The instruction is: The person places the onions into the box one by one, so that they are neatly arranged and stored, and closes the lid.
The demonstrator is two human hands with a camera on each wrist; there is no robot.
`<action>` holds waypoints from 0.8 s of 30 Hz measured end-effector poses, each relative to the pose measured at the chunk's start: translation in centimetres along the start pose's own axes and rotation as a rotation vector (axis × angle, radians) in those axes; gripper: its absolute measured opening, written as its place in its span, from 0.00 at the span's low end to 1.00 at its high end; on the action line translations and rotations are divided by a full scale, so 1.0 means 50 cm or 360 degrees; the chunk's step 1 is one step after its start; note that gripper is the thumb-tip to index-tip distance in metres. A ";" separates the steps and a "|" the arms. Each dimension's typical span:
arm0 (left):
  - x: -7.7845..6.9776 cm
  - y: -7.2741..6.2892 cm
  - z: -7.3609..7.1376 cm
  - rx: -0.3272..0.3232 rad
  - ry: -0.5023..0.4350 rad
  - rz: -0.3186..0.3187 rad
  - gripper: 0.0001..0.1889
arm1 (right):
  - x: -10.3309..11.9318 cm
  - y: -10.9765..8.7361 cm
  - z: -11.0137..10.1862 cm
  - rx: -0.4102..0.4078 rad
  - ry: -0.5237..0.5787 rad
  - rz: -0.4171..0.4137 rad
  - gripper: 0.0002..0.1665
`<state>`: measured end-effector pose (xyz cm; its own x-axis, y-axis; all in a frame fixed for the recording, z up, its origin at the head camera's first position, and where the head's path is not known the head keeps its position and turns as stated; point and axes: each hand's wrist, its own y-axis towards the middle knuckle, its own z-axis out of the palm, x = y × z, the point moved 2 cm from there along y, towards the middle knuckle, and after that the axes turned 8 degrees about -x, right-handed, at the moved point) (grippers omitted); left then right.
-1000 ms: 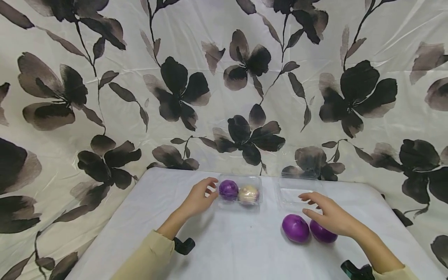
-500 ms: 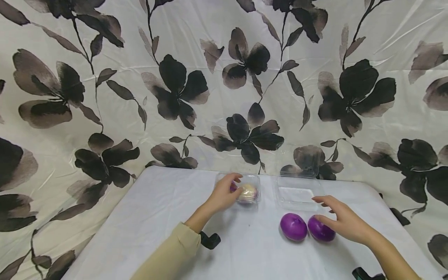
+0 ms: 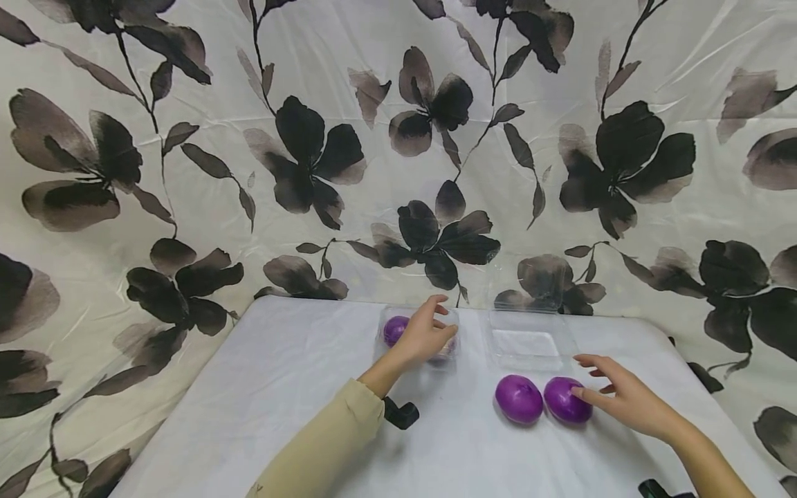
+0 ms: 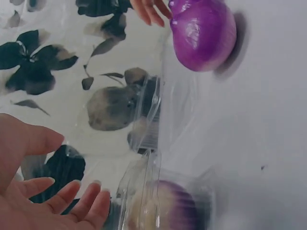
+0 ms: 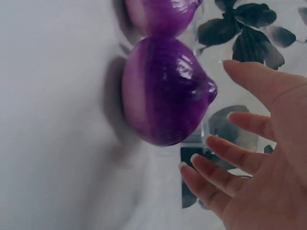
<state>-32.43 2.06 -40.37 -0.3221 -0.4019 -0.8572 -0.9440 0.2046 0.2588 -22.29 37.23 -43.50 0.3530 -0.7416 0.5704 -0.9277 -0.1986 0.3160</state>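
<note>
My left hand [image 3: 423,335] hovers over a clear plastic clamshell box [image 3: 443,364], its fingers relaxed and holding nothing. Inside that box sits a purple onion [image 3: 395,331]. Beside it is a cream-and-purple onion [image 4: 175,206], mostly covered by the left hand in the head view. My right hand [image 3: 635,401] is at the right side of a loose purple onion [image 3: 566,402], fingers spread. In the right wrist view a gap shows between those fingers [image 5: 240,151] and the onion. Another loose purple onion [image 3: 519,400] lies just to its left.
A second clear clamshell box [image 3: 526,346] stands behind the loose onions, its lid [image 3: 529,283] raised against the backdrop. The table has a white cover [image 3: 299,360]. A floral cloth [image 3: 349,62] hangs behind the table's far edge.
My left hand has moved right from the box's left side to above it, now covering the cream-and-purple onion. My right hand has shifted a little right, uncovering more of the right loose onion.
</note>
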 end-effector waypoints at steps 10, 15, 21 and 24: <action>-0.020 0.025 0.044 0.0184 0.0007 -0.0151 0.35 | -0.011 -0.007 0.015 0.0099 0.0143 0.0158 0.41; -0.021 0.040 0.069 0.0279 0.0156 -0.0203 0.38 | -0.017 -0.006 0.020 0.0140 0.0234 0.0180 0.44; -0.020 0.052 0.101 0.0350 -0.0041 -0.0345 0.35 | -0.025 -0.003 0.029 0.0215 0.0298 0.0200 0.44; -0.023 0.059 0.119 0.0381 -0.0144 -0.0388 0.32 | -0.029 -0.005 0.029 0.0227 0.0309 0.0235 0.44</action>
<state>-34.42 8.41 -41.26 -0.0714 -0.3861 -0.9197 -0.9454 0.3202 -0.0610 -22.74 37.43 -45.51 0.2168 -0.6353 0.7412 -0.9736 -0.1961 0.1168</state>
